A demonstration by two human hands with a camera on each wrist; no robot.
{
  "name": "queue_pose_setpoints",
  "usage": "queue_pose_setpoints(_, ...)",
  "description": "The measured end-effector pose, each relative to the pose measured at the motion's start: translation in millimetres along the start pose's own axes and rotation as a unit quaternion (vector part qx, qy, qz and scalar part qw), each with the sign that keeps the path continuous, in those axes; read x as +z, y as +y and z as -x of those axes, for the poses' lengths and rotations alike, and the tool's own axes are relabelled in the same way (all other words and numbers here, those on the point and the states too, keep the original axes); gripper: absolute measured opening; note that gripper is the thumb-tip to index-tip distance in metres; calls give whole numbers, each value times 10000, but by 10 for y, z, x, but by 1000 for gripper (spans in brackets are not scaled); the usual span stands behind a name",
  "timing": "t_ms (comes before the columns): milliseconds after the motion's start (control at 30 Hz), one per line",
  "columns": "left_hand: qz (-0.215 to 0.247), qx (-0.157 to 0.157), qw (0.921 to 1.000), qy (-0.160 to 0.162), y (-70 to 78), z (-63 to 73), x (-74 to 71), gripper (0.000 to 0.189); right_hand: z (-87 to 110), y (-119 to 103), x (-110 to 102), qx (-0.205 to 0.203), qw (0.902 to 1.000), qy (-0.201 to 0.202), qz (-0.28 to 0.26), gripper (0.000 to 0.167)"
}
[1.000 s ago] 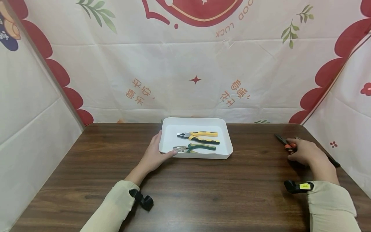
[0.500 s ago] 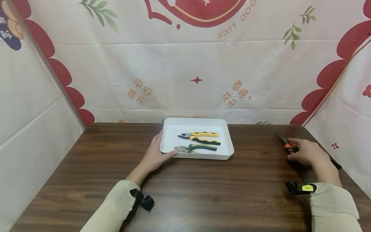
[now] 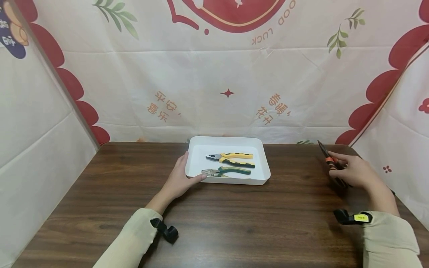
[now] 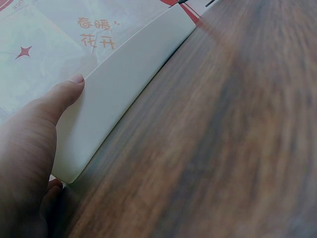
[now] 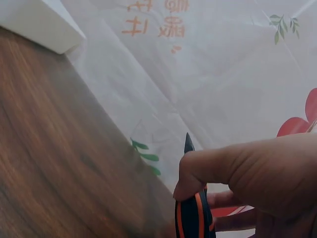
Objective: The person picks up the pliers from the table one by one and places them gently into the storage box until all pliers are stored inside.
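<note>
Black-and-orange-handled pliers (image 3: 330, 161) aim their dark pointed nose towards the printed white backdrop (image 3: 201, 74), long axis slanting far-left to near-right! The right hand (image 3: 358, 171) grips them at the right end of the brown wooden worktop (image 3: 261, 223); the left hand (image 3: 175, 180) clasps a white rectangular tray (image 3: 234, 180).

A brown wood-grain counter (image 3: 254, 230) lies before a pale, creased cloth backdrop (image 3: 201, 67). Red scallops (image 3: 71, 82) edge the cloth at left and right. A red four-pointed star (image 3: 227, 93) sits between groups of orange characters (image 3: 161, 107), with green leaf sprigs (image 3: 128, 26) higher up. The right-hand side panel (image 3: 412, 156) bears red flowers (image 3: 425, 106).
</note>
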State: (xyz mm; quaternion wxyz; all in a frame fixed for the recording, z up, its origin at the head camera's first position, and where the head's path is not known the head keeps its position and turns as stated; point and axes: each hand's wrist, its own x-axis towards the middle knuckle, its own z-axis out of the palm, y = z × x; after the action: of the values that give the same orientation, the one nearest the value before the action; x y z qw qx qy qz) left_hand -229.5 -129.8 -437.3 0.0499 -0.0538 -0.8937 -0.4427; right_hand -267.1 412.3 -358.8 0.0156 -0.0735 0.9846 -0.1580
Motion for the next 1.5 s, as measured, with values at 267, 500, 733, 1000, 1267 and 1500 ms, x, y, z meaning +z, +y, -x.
queue_pose_setpoints(267,10,42,10000,6,-6,-7,4,117,15,-105,-7,24,9974,346,-634,75)
queue_pose_setpoints(500,27,105,9999,-6,-13,-14,19,117,57,-168,-65,-93,9940,447,-993,73)
queue_pose_setpoints(733,0,97,10000,-10,-8,2,-24,117,55,-358,-143,-291,9951,454,-829,75)
queue_pose_setpoints(1000,1,-9,10000,22,4,29,-66,117,-18,-652,-126,-454,9951,597,-646,77)
queue_pose_setpoints(1267,-7,9,10000,0,4,7,6,116,15,-854,-142,-692,9929,845,-480,76)
queue_pose_setpoints(1500,2,-4,10000,39,15,16,13,115,27,-1078,-174,-970,9890,1044,-388,78)
